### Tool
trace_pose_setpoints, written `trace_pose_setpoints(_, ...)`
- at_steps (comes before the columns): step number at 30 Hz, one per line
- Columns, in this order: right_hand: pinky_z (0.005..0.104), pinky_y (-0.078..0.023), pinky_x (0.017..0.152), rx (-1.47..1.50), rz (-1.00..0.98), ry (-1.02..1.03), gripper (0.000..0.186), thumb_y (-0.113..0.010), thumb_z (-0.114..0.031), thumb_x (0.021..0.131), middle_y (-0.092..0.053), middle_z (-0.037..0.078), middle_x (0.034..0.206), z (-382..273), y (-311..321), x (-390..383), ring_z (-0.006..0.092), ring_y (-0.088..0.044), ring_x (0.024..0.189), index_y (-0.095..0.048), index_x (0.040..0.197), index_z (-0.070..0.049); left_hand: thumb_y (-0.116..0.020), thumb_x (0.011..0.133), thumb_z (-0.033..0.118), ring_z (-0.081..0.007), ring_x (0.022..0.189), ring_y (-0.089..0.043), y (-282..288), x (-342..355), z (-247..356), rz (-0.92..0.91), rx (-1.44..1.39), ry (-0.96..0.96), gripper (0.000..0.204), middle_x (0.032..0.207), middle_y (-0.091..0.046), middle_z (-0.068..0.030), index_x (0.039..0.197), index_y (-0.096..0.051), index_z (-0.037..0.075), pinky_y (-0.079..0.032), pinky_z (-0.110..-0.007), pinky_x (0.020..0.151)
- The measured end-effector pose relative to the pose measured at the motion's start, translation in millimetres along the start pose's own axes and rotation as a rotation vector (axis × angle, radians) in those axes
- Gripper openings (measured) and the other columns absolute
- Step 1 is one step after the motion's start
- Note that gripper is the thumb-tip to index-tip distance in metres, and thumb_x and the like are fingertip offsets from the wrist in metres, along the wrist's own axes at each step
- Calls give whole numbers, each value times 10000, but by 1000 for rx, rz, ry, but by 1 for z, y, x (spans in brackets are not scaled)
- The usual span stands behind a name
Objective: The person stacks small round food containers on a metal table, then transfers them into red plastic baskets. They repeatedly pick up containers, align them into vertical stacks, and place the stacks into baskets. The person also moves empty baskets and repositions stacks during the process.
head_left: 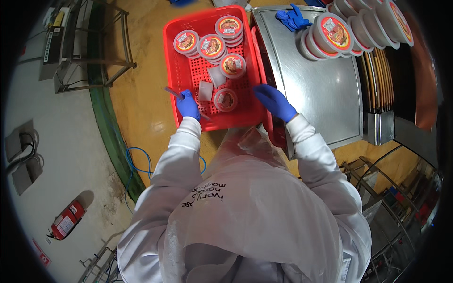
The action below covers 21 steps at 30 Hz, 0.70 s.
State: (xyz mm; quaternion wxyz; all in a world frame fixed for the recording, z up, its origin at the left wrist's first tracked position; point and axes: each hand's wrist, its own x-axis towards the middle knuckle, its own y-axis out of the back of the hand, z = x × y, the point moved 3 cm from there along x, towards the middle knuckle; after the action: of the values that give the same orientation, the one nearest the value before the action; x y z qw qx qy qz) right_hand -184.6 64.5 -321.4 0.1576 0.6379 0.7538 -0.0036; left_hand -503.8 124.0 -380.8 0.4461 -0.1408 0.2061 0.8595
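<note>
While the left blue-gloved hand grasps a thin, pinkish-grey, seemingly plastic piece at upper centre, from here I judge it light, flexible, best pinched by its edge, the right blue-gloved hand looking empty, fingers extended.

Left hand holds a thin strip at seven o'clock on the red crate, right hand at four, stacked tubs at twelve
</note>
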Motion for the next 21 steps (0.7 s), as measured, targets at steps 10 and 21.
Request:
trace_pose_setpoints(10, 404, -507, 843, -331, 93, -474, 501, -652, -437, 800, -625, 214, 1115, 139, -150, 122, 352, -618, 1016, -621, 1081, -23, -814, 634, 447, -316, 947, -649, -31, 56, -85, 39, 1202, -145, 632, 940, -653, -221, 1012, -562, 8, -513, -424, 812)
trace_pose_setpoints(21, 298, -520, 608, 318, 321, -570, 218, -620, -208, 891, -617, 88, 672, 70, -85, 81, 168, -647, 683, -600, 817, -4, -686, 775, 200, -367, 811, -629, -19, 20, 78, -522, 763, -507, 249, 882, -641, -176, 925, -584, 28, -500, -435, 714)
